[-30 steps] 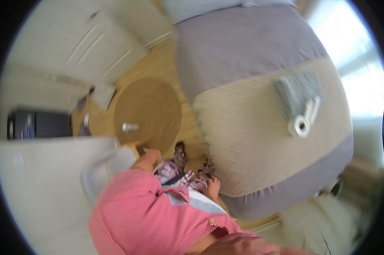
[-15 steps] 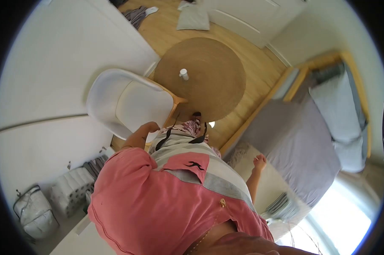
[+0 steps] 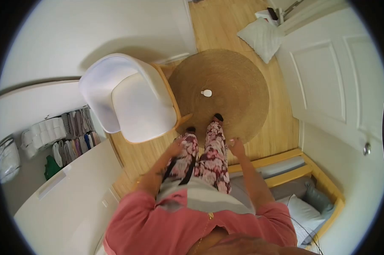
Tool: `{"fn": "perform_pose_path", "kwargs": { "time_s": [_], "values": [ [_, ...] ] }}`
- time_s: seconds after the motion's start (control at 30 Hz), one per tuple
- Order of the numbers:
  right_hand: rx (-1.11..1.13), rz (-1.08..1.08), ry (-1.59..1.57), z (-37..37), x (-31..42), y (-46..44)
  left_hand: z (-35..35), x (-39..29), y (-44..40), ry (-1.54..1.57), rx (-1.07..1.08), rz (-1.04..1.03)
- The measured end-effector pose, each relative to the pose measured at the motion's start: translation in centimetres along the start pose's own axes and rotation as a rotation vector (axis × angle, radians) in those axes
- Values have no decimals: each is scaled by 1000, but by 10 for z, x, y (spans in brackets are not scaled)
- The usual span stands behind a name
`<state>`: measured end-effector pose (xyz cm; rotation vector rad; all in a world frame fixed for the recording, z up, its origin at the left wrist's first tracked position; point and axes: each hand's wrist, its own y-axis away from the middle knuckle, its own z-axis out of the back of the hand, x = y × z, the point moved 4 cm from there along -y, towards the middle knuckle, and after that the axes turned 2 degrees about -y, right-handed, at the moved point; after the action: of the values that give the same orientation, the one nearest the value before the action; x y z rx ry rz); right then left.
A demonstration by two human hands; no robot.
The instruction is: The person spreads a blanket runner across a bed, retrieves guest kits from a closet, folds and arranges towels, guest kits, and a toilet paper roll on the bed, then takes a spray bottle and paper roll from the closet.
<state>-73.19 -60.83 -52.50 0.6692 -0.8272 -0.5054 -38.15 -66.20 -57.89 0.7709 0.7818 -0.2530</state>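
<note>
My left hand [image 3: 175, 148] hangs beside my flowered trousers [image 3: 215, 159], near the thigh; its fingers are too small and blurred to make out. On the other side of my legs, my right hand [image 3: 237, 147] hangs over the edge of the round brown rug [image 3: 243, 97], and its fingers are not clear either. A small white object [image 3: 206, 93] stands on the rug ahead of my feet.
A white chair [image 3: 143, 108] with wooden legs is at the left. Folded clothes [image 3: 75, 148] fill an open drawer. A cushion [image 3: 262, 39] lies by the white door [image 3: 323, 80]. The wooden bed frame [image 3: 285, 176] is at the lower right.
The view has turned away from the bed towards the rug and door. Both hands now hang by my legs; the one that was over the bed has come in closer.
</note>
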Motion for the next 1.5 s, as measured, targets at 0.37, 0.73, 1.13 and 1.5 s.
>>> {"fn": "perform_pose_path", "kwargs": {
  "time_s": [0.37, 0.73, 1.13, 1.5],
  "values": [
    [-23, 288, 561, -94, 103, -331, -54, -46, 10, -195, 198, 719],
    [22, 399, 383, -58, 117, -302, -53, -38, 53, -22, -51, 831],
    [49, 775, -3, 36, 422, 36, 91, 27, 148, 753, -260, 419],
    [428, 853, -347, -260, 706, 149, 516, 213, 408, 633, -1051, 342]
  ]
}}
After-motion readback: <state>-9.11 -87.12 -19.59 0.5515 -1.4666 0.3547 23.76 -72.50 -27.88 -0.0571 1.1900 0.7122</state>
